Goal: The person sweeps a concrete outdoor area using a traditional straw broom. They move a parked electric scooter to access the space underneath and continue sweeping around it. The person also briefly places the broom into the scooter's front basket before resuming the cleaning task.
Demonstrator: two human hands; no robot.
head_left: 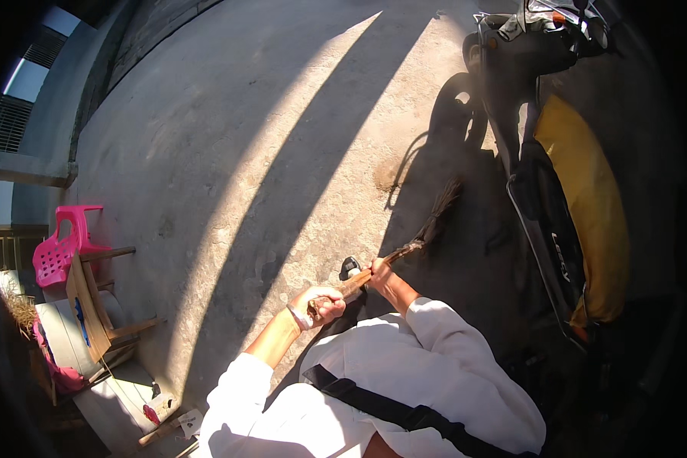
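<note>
A twig broom (412,246) slants across the middle of the view, with both my hands closed on its wooden handle. My left hand (324,305) grips the near end of the stick, and a pale band circles that wrist. Farther up, nearer the bristles, my right hand (385,278) is wrapped round the handle. The brushy head (441,210) points away to the right, over shaded ground beside a parked vehicle. Whether its tips touch the concrete I cannot tell. Part of a dark shoe (349,268) shows just beyond my hands.
On the right stands a parked motor vehicle (519,206) with a yellow cover (588,206) along its side. At the left are a pink plastic chair (67,244), a tipped wooden stool (88,305) and assorted clutter. The concrete floor (206,153) carries bands of sun and shadow.
</note>
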